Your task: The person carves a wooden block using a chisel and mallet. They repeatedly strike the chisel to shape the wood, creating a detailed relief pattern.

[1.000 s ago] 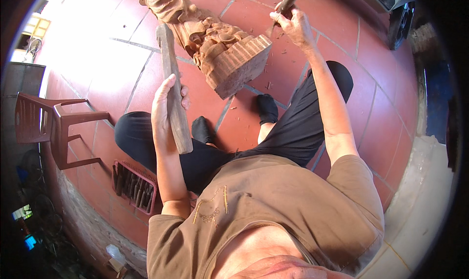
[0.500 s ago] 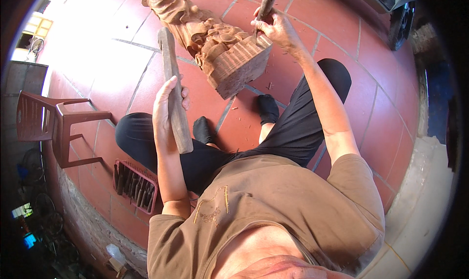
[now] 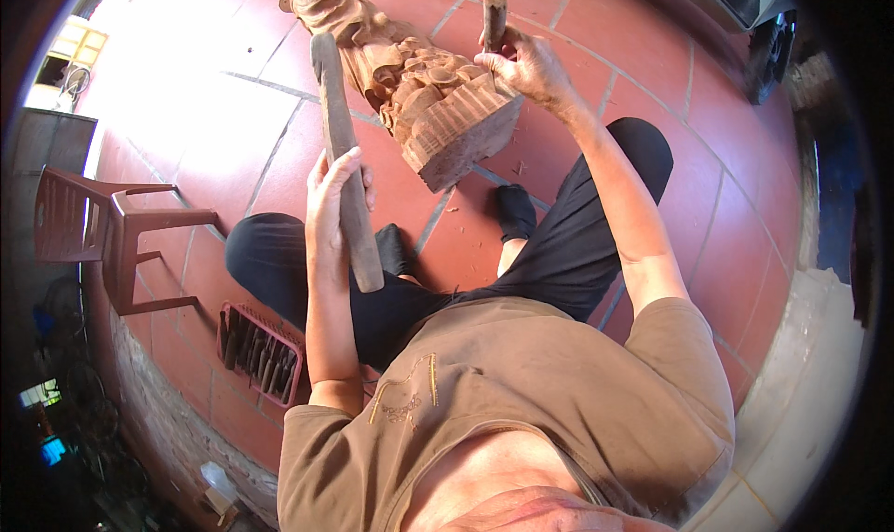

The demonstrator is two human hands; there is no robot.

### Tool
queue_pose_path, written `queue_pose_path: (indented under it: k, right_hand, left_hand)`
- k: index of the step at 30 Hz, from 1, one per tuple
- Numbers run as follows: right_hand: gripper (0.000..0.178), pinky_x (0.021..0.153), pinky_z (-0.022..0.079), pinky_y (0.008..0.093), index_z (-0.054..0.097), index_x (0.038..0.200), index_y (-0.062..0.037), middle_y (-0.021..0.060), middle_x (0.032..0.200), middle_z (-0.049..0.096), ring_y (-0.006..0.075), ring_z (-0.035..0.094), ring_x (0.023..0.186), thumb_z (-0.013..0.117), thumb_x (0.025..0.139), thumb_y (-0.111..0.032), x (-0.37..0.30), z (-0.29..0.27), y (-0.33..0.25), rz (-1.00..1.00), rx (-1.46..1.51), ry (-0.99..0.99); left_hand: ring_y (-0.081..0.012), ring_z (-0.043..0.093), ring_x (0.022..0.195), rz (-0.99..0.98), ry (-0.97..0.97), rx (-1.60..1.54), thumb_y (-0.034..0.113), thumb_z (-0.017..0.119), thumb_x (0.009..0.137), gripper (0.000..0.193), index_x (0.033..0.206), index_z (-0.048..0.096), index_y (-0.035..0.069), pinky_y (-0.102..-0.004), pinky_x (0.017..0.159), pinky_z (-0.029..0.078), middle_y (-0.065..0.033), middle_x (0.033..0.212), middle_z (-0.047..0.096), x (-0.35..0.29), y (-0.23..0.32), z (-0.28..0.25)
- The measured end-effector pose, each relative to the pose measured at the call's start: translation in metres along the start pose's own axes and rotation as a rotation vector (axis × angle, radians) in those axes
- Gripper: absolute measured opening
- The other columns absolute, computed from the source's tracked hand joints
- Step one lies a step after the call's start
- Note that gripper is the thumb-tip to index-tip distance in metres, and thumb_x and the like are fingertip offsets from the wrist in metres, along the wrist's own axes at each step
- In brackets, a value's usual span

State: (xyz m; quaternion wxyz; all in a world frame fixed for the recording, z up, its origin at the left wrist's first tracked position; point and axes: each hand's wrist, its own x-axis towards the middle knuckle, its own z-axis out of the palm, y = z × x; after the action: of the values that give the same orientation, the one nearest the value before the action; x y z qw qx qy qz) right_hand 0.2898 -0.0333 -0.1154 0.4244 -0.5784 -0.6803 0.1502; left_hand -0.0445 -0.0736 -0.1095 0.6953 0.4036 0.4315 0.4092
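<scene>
A carved wooden sculpture (image 3: 396,57) lies on the floor beyond my feet, its flat, block-like base (image 3: 466,141) facing me. Closed round a long wooden mallet (image 3: 335,94), my left hand (image 3: 333,192) is raised above my left leg, left of the carving. The mallet's far end points up and away, apart from the chisel. My right hand (image 3: 535,66) grips a chisel (image 3: 494,20) by its wooden handle at the right edge of the base. The fingers hide the blade, so its contact with the wood cannot be seen.
A pink plastic basket (image 3: 296,383) of several chisels sits beside my left hip. Left of it stands a brown plastic chair (image 3: 116,225). A vehicle wheel (image 3: 771,55) is at the far right. Small wood chips are scattered over the red tiles (image 3: 466,243) near my feet.
The mallet has shifted slightly right, and its far end has risen toward the chisel. The chisel handle has tipped a little left and its blade has gone out of sight.
</scene>
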Motion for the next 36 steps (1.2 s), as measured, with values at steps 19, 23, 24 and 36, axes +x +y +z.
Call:
queue_pose_path:
  k: [19, 23, 24, 36]
  right_hand:
    - [0.049, 0.065, 0.049, 0.0462, 0.051, 0.12, -0.0045, 0.0235, 0.086, 0.064, 0.0433, 0.063, 0.078, 0.075, 0.078, -0.008, -0.004, 0.008, -0.005, -0.235, -0.06, -0.025]
    - [0.058, 0.066, 0.051, 0.0458, 0.048, 0.129, -0.0051, 0.0238, 0.089, 0.066, 0.0437, 0.064, 0.08, 0.074, 0.078, -0.008, -0.006, 0.013, 0.009, -0.33, -0.094, 0.029]
    - [0.059, 0.067, 0.052, 0.0458, 0.048, 0.13, -0.0053, 0.0239, 0.09, 0.066, 0.0438, 0.064, 0.08, 0.074, 0.077, -0.008, -0.006, 0.013, 0.007, -0.351, -0.087, 0.037]
    - [0.032, 0.069, 0.052, 0.0396, 0.059, 0.107, -0.0036, 0.0179, 0.084, 0.069, 0.033, 0.068, 0.077, 0.077, 0.085, -0.02, -0.003, -0.001, 0.005, -0.143, -0.008, 0.01]
  left_hand:
    - [-0.0159, 0.06, 0.078, 0.427, -0.08, 0.92, 0.028, 0.075, 0.085, 0.057, 0.126, 0.051, -0.002, -0.0297, 0.069, 0.05, -0.0111, 0.088, 0.063, -0.03, 0.039, 0.058]
    - [-0.0099, 0.056, 0.063, 0.351, -0.012, 0.615, 0.02, 0.074, 0.087, 0.042, 0.119, 0.054, 0.001, -0.0268, 0.057, 0.047, -0.0017, 0.079, 0.06, -0.048, 0.061, 0.068]
    - [-0.0084, 0.056, 0.062, 0.422, 0.013, 0.555, 0.02, 0.074, 0.087, 0.041, 0.117, 0.054, 0.001, -0.025, 0.056, 0.046, -0.0014, 0.078, 0.06, -0.052, 0.066, 0.072]
    - [-0.0145, 0.057, 0.066, 0.255, -0.078, 0.698, 0.026, 0.074, 0.087, 0.048, 0.119, 0.052, -0.002, -0.0317, 0.06, 0.049, -0.0079, 0.08, 0.06, -0.034, 0.039, 0.058]
